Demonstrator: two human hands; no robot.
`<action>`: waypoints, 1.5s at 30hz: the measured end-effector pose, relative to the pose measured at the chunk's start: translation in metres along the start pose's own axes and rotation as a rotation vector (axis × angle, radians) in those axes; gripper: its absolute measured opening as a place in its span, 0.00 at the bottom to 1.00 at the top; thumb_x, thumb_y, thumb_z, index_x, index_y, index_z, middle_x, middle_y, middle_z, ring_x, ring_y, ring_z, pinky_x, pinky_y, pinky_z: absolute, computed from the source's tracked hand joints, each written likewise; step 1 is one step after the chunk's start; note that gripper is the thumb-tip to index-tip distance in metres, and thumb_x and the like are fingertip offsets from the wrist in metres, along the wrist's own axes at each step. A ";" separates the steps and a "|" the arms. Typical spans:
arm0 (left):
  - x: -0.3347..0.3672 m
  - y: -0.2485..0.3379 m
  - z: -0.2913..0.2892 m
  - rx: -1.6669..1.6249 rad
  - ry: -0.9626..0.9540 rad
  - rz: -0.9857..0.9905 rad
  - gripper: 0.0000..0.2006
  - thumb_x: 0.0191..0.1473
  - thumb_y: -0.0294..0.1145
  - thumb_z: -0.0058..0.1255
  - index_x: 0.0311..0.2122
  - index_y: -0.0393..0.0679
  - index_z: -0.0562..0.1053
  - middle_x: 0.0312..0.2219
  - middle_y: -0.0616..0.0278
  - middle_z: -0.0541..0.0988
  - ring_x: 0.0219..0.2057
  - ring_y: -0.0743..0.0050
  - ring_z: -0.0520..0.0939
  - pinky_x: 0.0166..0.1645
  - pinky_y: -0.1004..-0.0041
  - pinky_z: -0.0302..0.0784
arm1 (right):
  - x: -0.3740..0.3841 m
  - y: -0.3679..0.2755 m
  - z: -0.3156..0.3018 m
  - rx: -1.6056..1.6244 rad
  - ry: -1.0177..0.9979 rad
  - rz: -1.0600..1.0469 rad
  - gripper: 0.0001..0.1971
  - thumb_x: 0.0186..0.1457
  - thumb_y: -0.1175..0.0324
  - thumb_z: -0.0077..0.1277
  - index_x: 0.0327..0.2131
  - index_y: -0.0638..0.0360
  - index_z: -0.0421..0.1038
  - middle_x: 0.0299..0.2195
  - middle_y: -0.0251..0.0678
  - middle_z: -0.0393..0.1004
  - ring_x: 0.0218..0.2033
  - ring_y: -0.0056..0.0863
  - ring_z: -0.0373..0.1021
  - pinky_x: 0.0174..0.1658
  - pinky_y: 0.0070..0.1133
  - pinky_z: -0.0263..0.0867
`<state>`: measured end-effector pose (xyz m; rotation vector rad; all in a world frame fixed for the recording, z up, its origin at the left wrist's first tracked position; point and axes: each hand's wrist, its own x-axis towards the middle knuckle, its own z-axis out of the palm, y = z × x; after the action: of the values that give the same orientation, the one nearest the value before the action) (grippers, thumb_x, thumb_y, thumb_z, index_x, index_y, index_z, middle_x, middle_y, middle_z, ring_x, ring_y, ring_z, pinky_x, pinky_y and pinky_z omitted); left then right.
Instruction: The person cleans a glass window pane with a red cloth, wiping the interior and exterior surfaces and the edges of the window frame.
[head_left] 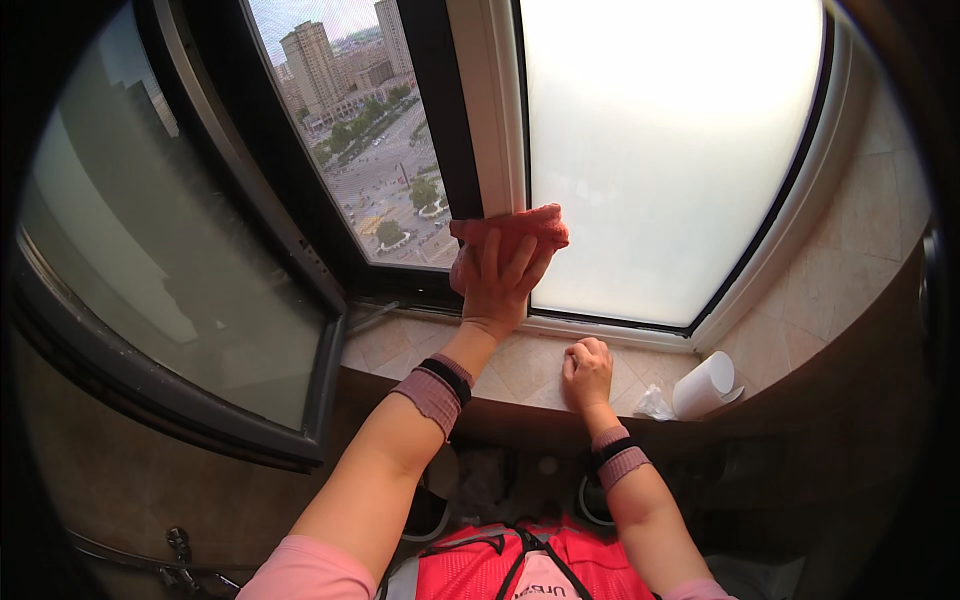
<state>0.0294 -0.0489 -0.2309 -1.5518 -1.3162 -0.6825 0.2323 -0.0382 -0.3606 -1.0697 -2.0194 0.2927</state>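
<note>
My left hand (497, 280) presses a red cloth (515, 228) against the white upright window post (497, 110), its fingers spread over the fabric. The cloth reaches from the dark frame on the left to the edge of the frosted pane (665, 170) on the right. Lower down, my right hand (588, 373) rests on the tiled sill (530, 362) with its fingers curled in. Whether anything lies inside those fingers is hidden.
An opened dark-framed window sash (180, 270) swings inward on the left. Beside it, a screened opening (355, 140) looks down on buildings and a street far below. A white paper roll (705, 385) and a crumpled white tissue (653, 403) lie on the sill. A tap (178, 550) shows at lower left.
</note>
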 end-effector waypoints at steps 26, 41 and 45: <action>-0.139 0.049 -0.008 -0.260 -0.566 -0.159 0.22 0.56 0.34 0.45 0.57 0.65 0.70 0.63 0.73 0.62 0.64 0.61 0.59 0.56 0.54 0.68 | 0.004 -0.002 -0.005 0.076 -0.023 -0.056 0.01 0.48 0.73 0.54 0.26 0.57 0.75 0.33 0.36 0.74 0.41 0.39 0.69 0.48 0.33 0.64; -0.143 -0.015 -0.115 -0.066 -1.075 -0.756 0.24 0.52 0.30 0.49 0.56 0.61 0.70 0.57 0.70 0.70 0.60 0.59 0.67 0.60 0.47 0.63 | -0.005 0.021 -0.002 0.166 -0.047 -0.081 0.01 0.46 0.75 0.55 0.25 0.59 0.75 0.33 0.39 0.75 0.42 0.41 0.69 0.49 0.33 0.64; -0.150 -0.042 -0.146 -0.137 -1.015 -1.000 0.30 0.47 0.20 0.51 0.57 0.57 0.71 0.56 0.66 0.72 0.58 0.52 0.69 0.61 0.53 0.67 | -0.001 0.018 -0.002 0.186 -0.020 -0.078 0.01 0.45 0.75 0.55 0.25 0.60 0.75 0.33 0.40 0.75 0.41 0.42 0.70 0.49 0.33 0.64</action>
<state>-0.0265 -0.2455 -0.2924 -1.2809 -2.9450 -0.5480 0.2448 -0.0282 -0.3697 -0.8743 -2.0024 0.4425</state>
